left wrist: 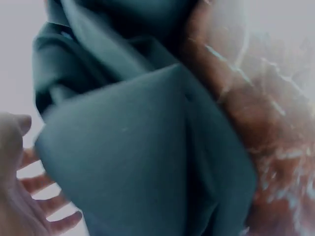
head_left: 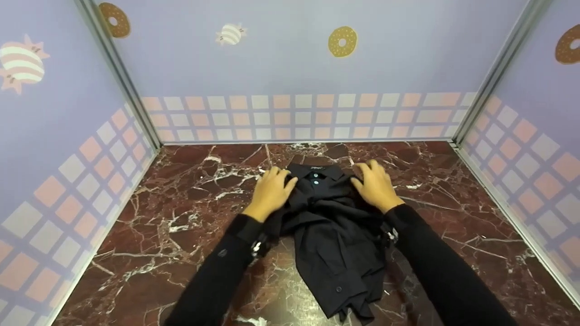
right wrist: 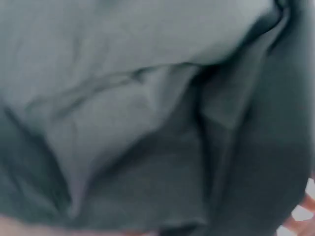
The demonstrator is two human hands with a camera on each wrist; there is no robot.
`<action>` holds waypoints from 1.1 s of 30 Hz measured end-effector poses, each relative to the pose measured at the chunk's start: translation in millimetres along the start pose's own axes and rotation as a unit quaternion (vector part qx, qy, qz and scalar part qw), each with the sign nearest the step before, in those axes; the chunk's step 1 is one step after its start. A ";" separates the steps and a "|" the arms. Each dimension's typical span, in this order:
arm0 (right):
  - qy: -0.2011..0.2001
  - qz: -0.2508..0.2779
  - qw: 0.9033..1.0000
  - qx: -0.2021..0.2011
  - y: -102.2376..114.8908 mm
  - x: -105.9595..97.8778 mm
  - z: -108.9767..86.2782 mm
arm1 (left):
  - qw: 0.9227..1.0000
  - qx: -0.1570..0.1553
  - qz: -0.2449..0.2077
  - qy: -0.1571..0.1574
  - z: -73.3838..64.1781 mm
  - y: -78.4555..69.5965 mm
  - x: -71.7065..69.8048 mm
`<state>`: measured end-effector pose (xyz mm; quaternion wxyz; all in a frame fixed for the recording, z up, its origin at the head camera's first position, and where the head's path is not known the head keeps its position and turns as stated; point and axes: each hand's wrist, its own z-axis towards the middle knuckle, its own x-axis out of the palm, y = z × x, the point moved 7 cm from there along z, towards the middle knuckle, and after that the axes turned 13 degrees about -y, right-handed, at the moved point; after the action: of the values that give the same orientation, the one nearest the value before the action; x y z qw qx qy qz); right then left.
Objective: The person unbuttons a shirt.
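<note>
A crumpled black button-up shirt (head_left: pixel 331 240) lies on the table, its collar (head_left: pixel 335 172) toward the back wall and a cuff with a button (head_left: pixel 346 290) toward me. At the shirt's left shoulder is my left hand (head_left: pixel 272 190), thumb apart from the fingers. My right hand (head_left: pixel 377 186) touches the opposite shoulder, its fingers spread. In the left wrist view, spread fingers (left wrist: pixel 42 184) show beside a big fold of shirt fabric (left wrist: pixel 128 147). Folded shirt cloth (right wrist: pixel 147 118) fills most of the right wrist view, hiding most of that hand.
The table (head_left: pixel 190 199) has a dark red marble pattern with white veins. A lilac back wall (head_left: pixel 290 68) with pink and white squares closes off the far side. Side walls (head_left: pixel 59 136) in the same pattern stand left and right.
</note>
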<state>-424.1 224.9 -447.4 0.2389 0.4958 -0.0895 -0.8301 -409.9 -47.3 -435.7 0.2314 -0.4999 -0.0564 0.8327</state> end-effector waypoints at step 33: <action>0.318 -0.076 0.945 0.002 35.4 73.9 -45.0 | 0.953 0.035 0.083 0.289 -21.6 12.7 56.6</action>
<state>-403.3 162.2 -513.6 0.1904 0.7398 0.0269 -0.6448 -417.8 -36.5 -496.1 0.1851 -0.7140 0.0841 0.6700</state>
